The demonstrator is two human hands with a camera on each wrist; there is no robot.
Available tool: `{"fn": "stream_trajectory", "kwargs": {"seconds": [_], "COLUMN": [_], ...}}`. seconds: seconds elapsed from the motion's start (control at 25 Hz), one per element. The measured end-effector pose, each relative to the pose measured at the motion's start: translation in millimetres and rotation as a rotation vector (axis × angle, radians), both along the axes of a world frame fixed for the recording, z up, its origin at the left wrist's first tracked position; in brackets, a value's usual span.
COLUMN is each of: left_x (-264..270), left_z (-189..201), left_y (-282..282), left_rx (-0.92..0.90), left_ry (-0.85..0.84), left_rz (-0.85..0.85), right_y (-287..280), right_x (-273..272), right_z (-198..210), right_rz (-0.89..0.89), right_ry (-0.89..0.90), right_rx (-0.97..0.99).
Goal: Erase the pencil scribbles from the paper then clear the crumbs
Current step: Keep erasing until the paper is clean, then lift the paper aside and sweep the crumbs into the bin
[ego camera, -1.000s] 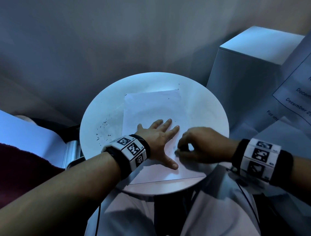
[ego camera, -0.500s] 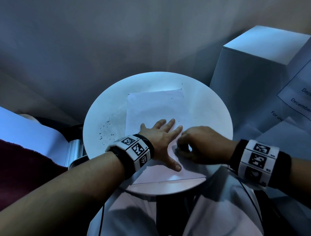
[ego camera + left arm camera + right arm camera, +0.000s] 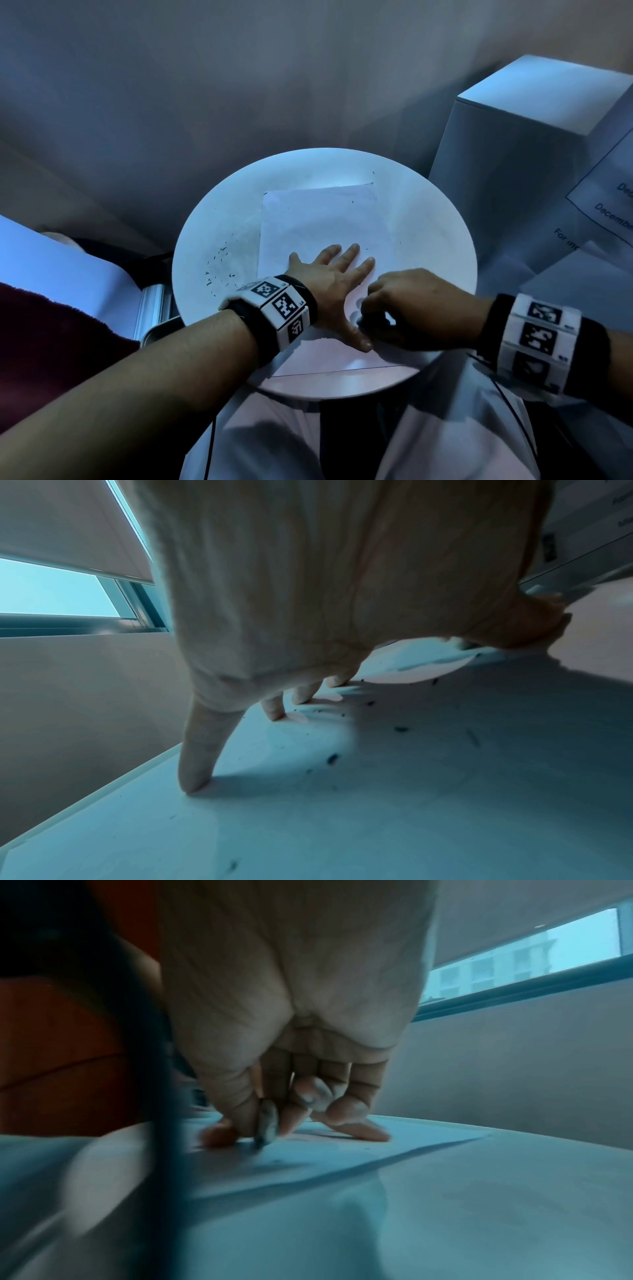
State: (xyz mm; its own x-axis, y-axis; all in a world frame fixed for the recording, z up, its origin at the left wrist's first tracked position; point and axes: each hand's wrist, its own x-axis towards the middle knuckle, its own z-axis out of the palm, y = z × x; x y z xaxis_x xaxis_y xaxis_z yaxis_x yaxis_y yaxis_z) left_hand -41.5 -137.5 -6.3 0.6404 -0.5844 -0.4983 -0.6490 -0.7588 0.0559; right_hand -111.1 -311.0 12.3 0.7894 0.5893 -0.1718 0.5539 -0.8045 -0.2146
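Observation:
A white sheet of paper (image 3: 318,219) lies on a round white table (image 3: 435,240). My left hand (image 3: 337,284) lies flat on the paper with fingers spread, pressing it down; its fingertips (image 3: 193,785) touch the sheet in the left wrist view. My right hand (image 3: 407,305) is just right of the left thumb, fingers curled. It pinches a small grey eraser (image 3: 266,1127) whose tip is on the paper (image 3: 342,1156). Dark eraser crumbs (image 3: 219,263) lie scattered on the table left of the sheet, and crumbs (image 3: 400,729) also dot the paper.
A tall white box (image 3: 520,137) stands right of the table, with printed sheets (image 3: 613,212) beside it. A dark red cushion (image 3: 41,342) and a metal frame (image 3: 154,308) sit at the left. My lap is under the table's near edge.
My right hand has shifted a little toward me along the paper beside the left thumb, as in rubbing. The left hand has stayed pressed on the sheet.

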Motion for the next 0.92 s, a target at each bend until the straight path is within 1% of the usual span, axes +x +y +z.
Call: {"fn": "stream_trajectory", "kwargs": {"seconds": [0.04,0.12,0.16,0.24,0.28,0.32,0.36,0.4,0.52,0.6,0.64,0.72,0.76,0.8,0.88,0.92], "left_x": [1.1,2.3,2.2,2.0,1.4,1.1,0.9,1.2,0.4,-0.1,-0.4,0.4,1.5,2.0,2.0,1.9], "left_z": [-0.3,-1.5,-2.0,-2.8,-2.6,-2.0,-1.5,-1.0,-0.2,0.1,0.0,0.1,0.3,0.0,-0.3,-0.2], "left_y": [0.6,0.8,1.3,1.3,1.2,1.3,1.5,1.7,0.6,0.6,0.4,1.6,1.2,0.4,0.6,1.4], "left_rx": [-0.006,-0.026,-0.03,-0.021,-0.013,-0.006,-0.003,-0.001,-0.004,0.004,0.007,0.014,0.018,0.02,0.015,0.011], "left_ry": [0.001,0.004,0.003,0.006,0.008,0.008,0.007,0.005,0.009,0.011,0.014,0.016,0.016,0.017,0.017,0.011], "left_rz": [0.0,0.003,0.005,0.005,0.006,0.006,0.006,0.008,0.013,0.012,0.014,0.02,0.018,0.014,0.013,0.014], "right_y": [-3.6,-10.3,-9.6,-2.7,0.6,0.5,-2.6,-7.1,-18.6,-17.6,-15.8,-15.1,-18.9,-24.6,-42.4,-52.5], "right_x": [12.3,32.7,33.3,14.3,-0.3,-10.4,-10.7,-2.1,24.1,18.9,10.3,-2.0,1.1,8.4,31.1,41.6], "right_z": [3.7,7.0,4.9,0.7,0.1,0.4,1.0,2.8,-0.6,-5.2,-5.6,-1.3,1.1,2.9,3.5,4.1], "right_rz": [-0.063,-0.166,-0.167,-0.076,-0.02,-0.001,-0.012,-0.059,-0.229,-0.216,-0.172,-0.124,-0.159,-0.238,-0.481,-0.595], "right_ry": [-0.018,-0.098,-0.127,-0.108,-0.062,0.008,0.055,0.063,-0.049,-0.074,-0.044,0.103,0.15,0.149,0.066,0.057], "right_rx": [-0.003,0.055,0.09,0.069,0.046,0.024,0.005,-0.002,0.017,-0.007,-0.034,-0.02,0.038,0.117,0.289,0.359]}}
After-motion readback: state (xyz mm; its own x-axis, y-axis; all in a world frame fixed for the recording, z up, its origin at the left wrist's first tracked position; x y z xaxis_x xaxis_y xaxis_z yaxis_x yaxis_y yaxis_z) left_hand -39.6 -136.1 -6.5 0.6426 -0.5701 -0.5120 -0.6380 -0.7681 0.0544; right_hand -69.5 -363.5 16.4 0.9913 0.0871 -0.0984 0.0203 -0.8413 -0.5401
